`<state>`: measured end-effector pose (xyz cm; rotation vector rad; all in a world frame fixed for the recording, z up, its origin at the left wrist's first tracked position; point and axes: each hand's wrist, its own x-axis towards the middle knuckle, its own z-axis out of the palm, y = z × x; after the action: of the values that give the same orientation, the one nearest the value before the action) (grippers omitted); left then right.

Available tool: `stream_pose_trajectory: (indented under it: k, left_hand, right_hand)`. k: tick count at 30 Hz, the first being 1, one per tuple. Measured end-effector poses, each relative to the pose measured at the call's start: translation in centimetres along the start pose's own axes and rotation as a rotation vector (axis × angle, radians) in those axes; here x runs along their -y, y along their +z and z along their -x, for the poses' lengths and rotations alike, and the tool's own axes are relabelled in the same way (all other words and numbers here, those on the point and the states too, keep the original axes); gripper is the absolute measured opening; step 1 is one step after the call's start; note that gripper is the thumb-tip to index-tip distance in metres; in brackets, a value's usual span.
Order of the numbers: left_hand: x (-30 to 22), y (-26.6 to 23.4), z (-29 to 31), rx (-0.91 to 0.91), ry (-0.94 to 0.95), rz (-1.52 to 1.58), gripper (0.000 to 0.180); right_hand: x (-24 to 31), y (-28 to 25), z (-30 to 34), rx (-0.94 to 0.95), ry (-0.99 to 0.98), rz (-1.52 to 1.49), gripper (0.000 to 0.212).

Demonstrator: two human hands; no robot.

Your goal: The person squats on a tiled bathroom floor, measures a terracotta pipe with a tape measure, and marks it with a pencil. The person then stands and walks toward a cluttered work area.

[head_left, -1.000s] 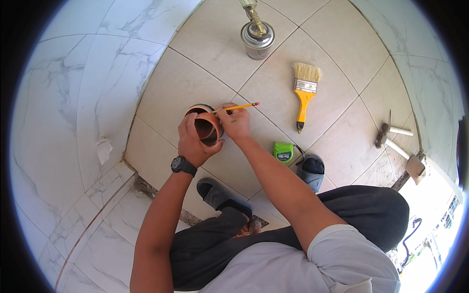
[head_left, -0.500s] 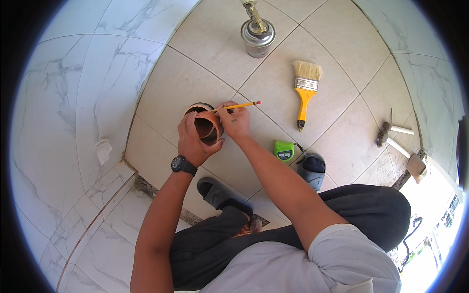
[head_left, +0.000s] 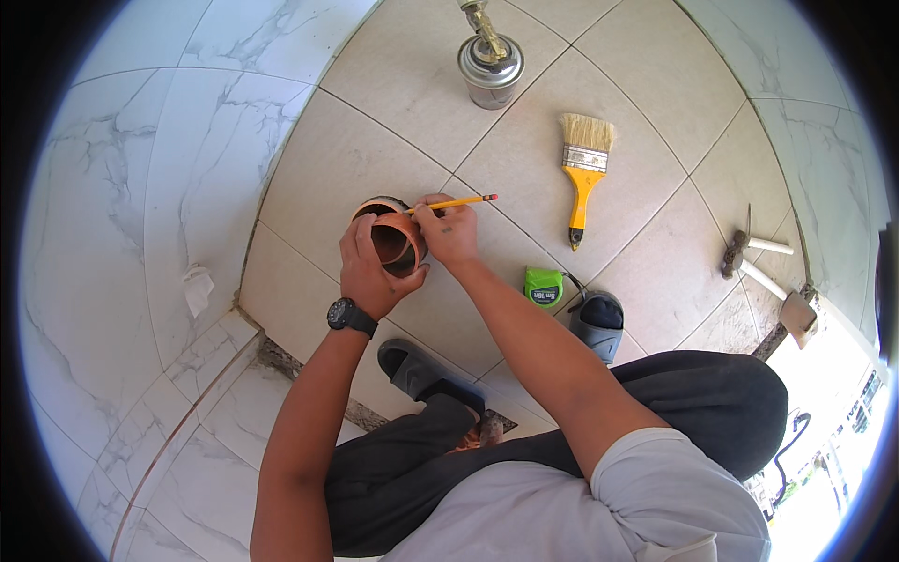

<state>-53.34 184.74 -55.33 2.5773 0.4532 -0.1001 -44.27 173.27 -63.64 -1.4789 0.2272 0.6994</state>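
Holding pencil (head_left: pixel 464 201) at rim of pipe (head_left: pixel 391 242), both hands occupied, over tile floor (head_left: pixel 524 159).
Left hand (head_left: pixel 373 281): grip wrapped around near side of pipe, fingers at its left, thumb at lower right; watch (head_left: pixel 349 316) on wrist. Pipe orange-brown, left of centre, mouth facing up; second round opening just behind it, one piece or two cannot tell. Right hand (head_left: pixel 451 234): grip narrow, pinching yellow pencil beside pipe, eraser end to the right; tip contact too small to confirm. On floor: can (head_left: pixel 491 75) upright at far side; brush (head_left: pixel 584 173) right of hands, bristles away from person; green tape measure (head_left: pixel 543 287) near right sandal (head_left: pixel 596 328); hammer (head_left: pixel 735 255) well apart, far right.
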Motion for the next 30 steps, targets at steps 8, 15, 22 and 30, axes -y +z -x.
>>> stream_pose_trajectory:
  k: [8, 15, 22, 30]
  left_hand:
    - [0.0, 0.1, 0.0, -0.006, -0.006, 0.006, 0.110]
    - [-0.1, -0.1, 0.0, -0.006, -0.006, 0.024, 0.109]
    - [0.2, 0.1, 0.3, 0.003, -0.070, 0.076, 0.107]
    - [0.2, -0.1, 0.3, 0.005, -0.081, 0.053, 0.109]
  right_hand:
    - [0.1, 0.1, -0.1, -0.008, -0.003, 0.006, 0.018]
    - [0.7, -0.1, 0.1, -0.019, 0.044, 0.030, 0.017]
    - [5.1, -1.8, -3.8, 0.380, -0.305, 0.230, 0.017]
    - [6.5, -3.1, -3.4, 0.551, -0.522, 0.534, 0.017]
